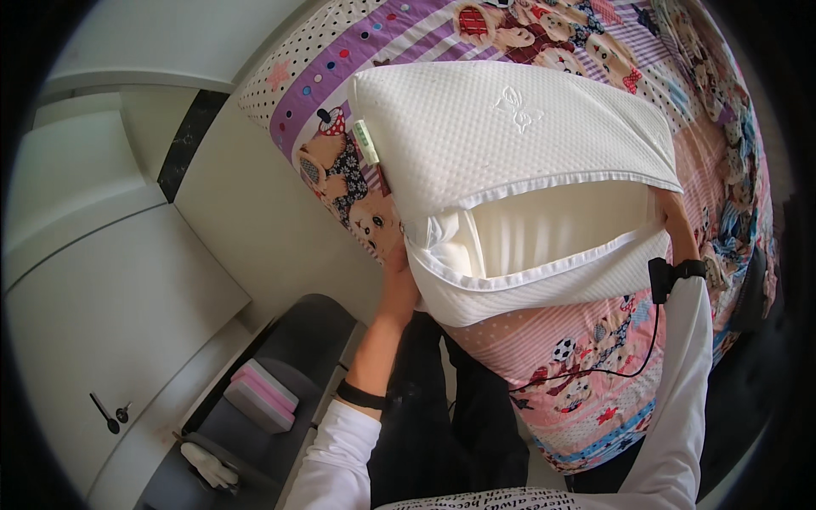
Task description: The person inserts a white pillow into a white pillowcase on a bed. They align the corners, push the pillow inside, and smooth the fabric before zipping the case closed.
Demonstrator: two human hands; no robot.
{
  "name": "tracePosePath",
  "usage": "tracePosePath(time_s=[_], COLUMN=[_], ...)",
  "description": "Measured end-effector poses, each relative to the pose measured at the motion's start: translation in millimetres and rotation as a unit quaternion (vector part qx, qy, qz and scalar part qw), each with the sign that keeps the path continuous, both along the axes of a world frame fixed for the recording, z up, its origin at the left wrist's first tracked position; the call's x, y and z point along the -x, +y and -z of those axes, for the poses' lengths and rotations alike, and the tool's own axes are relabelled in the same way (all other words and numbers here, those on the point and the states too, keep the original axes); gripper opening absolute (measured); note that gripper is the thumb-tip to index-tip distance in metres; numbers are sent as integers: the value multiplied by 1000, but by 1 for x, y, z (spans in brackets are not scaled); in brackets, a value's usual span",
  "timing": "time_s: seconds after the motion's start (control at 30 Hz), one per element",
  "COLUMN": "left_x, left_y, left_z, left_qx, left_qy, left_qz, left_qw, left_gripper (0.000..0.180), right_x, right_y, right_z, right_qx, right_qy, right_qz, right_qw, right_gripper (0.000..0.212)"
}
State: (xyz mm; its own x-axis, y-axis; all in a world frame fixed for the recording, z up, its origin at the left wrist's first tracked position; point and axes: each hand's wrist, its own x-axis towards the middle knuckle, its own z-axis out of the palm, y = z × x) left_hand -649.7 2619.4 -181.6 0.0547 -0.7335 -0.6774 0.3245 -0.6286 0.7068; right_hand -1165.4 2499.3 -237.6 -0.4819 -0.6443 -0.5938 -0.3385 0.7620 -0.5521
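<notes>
Holding a gaping white cover (510,127) between left hand (397,257) and right hand (674,214) at the patterned bedding's (489,340) left edge; being unable to tell mostly hidden fingers' pinch or spread.

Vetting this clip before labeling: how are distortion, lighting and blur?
Head view: fisheye bends the door's upper edge, dark vignette in the corners. Head view: soft, fairly even light, no harsh glare; embroidery stays readable on the white cover, while the black trousers lose detail. Head view: no strong motion blur; hidden fingertips can't be judged.
</notes>
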Motion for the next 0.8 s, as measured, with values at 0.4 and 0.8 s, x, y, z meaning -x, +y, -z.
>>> tracePosePath(time_s=[0.4,0.8], left_x=[-61,-54], left_y=[-27,-23], left_z=[7,18], left_qx=[37,149], left_qy=[-255,-249], left_qz=[-94,78], left_qw=[962,954], left_gripper=[22,19], right_x=[28,-50], right_y=[26,144], right_z=[-65,-20], right_qx=[155,-136], right_qy=[323,256], right_qz=[-190,-429], right_qw=[914,856], right_gripper=[42,38])
